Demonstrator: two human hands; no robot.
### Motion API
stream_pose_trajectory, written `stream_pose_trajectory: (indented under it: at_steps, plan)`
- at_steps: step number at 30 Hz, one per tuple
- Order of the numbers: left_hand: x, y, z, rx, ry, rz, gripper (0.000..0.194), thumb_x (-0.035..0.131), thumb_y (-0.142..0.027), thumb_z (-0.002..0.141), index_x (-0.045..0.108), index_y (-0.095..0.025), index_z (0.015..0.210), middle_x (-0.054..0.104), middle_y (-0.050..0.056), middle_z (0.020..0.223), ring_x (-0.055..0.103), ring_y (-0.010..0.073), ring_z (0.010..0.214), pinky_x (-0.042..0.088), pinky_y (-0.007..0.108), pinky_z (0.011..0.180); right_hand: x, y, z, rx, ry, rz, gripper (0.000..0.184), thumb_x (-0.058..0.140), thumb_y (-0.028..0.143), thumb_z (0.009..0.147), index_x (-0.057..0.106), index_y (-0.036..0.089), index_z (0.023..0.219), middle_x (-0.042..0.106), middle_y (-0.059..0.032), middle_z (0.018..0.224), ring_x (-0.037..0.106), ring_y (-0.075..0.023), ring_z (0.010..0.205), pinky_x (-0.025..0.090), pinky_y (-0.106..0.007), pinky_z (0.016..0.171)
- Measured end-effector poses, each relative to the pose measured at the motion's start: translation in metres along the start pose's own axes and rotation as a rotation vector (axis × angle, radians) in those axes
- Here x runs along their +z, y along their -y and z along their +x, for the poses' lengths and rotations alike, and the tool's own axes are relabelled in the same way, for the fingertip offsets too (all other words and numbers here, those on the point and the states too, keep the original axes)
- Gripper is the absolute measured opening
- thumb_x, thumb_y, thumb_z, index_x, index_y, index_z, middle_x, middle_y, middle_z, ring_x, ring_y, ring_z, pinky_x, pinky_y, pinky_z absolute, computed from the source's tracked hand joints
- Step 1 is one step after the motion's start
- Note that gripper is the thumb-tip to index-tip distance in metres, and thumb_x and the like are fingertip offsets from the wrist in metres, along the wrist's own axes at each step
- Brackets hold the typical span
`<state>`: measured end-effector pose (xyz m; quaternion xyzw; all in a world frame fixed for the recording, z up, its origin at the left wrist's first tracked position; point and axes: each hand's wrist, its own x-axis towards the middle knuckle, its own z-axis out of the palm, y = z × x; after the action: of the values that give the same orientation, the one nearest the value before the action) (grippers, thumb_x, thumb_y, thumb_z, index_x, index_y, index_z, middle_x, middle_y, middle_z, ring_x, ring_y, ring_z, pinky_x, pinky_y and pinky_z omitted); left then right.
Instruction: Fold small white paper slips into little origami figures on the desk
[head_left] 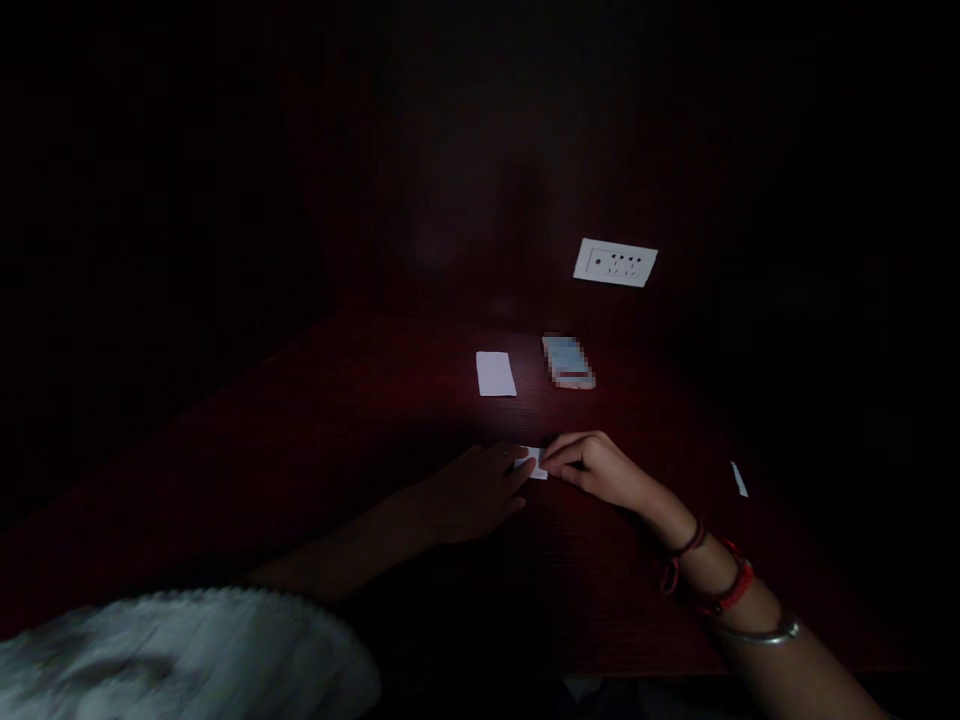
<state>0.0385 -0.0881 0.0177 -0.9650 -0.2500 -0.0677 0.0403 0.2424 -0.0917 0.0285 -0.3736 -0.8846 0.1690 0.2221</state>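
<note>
A small folded piece of white paper (537, 466) lies on the dark red table between my two hands. My left hand (476, 490), with a ring on one finger, rests flat over the paper's left part, its fingers stretched and spread. From the right, my right hand (592, 465) pinches the paper's right edge between thumb and fingers. Part of the paper is hidden beneath my fingers. Just beyond my hands lies a white rectangular sheet of paper (496, 374).
A blurred-out phone-like object (568, 361) lies to the right of the sheet. On the wall behind is a white socket panel (616, 263). A thin white paper scrap (739, 479) lies at the right on the table (300, 430). The surroundings are very dark.
</note>
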Motion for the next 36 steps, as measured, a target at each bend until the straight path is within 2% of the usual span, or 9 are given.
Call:
stream_pose_trajectory:
  at_steps: [8, 13, 20, 25, 31, 36]
  plan:
    - [-0.002, -0.001, -0.005, -0.018, 0.093, -0.052, 0.050, 0.025, -0.041, 0.084, 0.020, -0.014, 0.125, 0.026, 0.011, 0.128, 0.026, 0.0257, 0.114, 0.028, 0.039, 0.085, 0.000, 0.000, -0.001, -0.025, 0.048, -0.019, 0.020, 0.046, 0.014, 0.075, 0.063, 0.018, 0.085, 0.059, -0.0033, 0.087, 0.055, -0.0105, 0.079, 0.042, -0.022, 0.073]
    - [-0.008, 0.003, -0.008, 0.034, 0.176, -0.112, 0.045, 0.020, -0.041, 0.086, 0.017, -0.022, 0.126, 0.021, 0.008, 0.131, 0.027, 0.0226, 0.115, 0.027, 0.037, 0.087, 0.002, -0.004, -0.003, -0.027, 0.070, -0.007, 0.019, 0.048, 0.015, 0.074, 0.063, 0.018, 0.086, 0.059, -0.0027, 0.088, 0.054, -0.0104, 0.079, 0.041, -0.023, 0.073]
    - [-0.011, 0.002, -0.006, 0.040, 0.102, -0.043, 0.042, 0.025, -0.037, 0.085, 0.025, -0.019, 0.123, 0.026, 0.009, 0.128, 0.030, 0.0230, 0.112, 0.028, 0.035, 0.086, 0.001, -0.007, 0.000, 0.052, -0.004, -0.021, 0.019, 0.051, 0.019, 0.073, 0.062, 0.018, 0.088, 0.058, -0.0036, 0.088, 0.054, -0.0111, 0.079, 0.042, -0.023, 0.073]
    - [-0.010, -0.001, -0.003, 0.030, 0.086, -0.041, 0.041, 0.028, -0.036, 0.085, 0.028, -0.017, 0.121, 0.030, 0.010, 0.126, 0.030, 0.0239, 0.112, 0.029, 0.036, 0.086, 0.000, -0.003, 0.000, 0.028, 0.000, -0.061, 0.019, 0.049, 0.020, 0.075, 0.062, 0.018, 0.089, 0.058, -0.0038, 0.085, 0.054, -0.0107, 0.077, 0.042, -0.022, 0.072]
    - [-0.013, -0.002, -0.003, 0.029, 0.099, -0.029, 0.040, 0.029, -0.032, 0.085, 0.030, -0.015, 0.120, 0.030, 0.011, 0.126, 0.031, 0.0253, 0.111, 0.031, 0.037, 0.084, -0.001, -0.001, -0.002, -0.043, 0.069, -0.233, 0.023, 0.041, 0.016, 0.079, 0.061, 0.018, 0.090, 0.057, -0.0048, 0.091, 0.053, -0.0115, 0.081, 0.041, -0.022, 0.073]
    - [-0.010, -0.001, -0.003, 0.033, 0.067, -0.039, 0.039, 0.028, -0.032, 0.085, 0.030, -0.016, 0.120, 0.030, 0.010, 0.126, 0.031, 0.0240, 0.111, 0.030, 0.036, 0.085, -0.001, 0.002, -0.002, -0.044, 0.119, -0.388, 0.025, 0.037, 0.017, 0.081, 0.061, 0.016, 0.089, 0.056, -0.0058, 0.091, 0.053, -0.0118, 0.080, 0.041, -0.022, 0.072]
